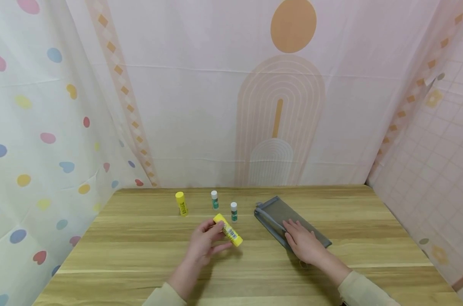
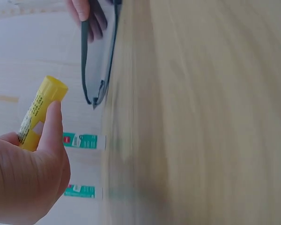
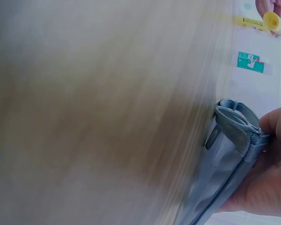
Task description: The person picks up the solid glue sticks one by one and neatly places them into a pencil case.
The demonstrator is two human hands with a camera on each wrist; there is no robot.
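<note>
Left of centre, upright yellow glue stick [image 1: 181, 203] and two small green-labelled white tubes [image 1: 214, 199] standing by. Centre: left hand [image 1: 204, 243] pinching a second yellow glue stick [image 1: 228, 230], tilted. Right: right hand [image 1: 302, 241] flat, fingers straight, pressing grey mesh zip pouch [image 1: 277, 216]. Best keeping pouch pinned, mouth facing stick.

The yellow glue stick [image 1: 229, 230] in my left hand [image 1: 205, 243] carries a printed label, but its text is, I think, too blurred to read.
</note>
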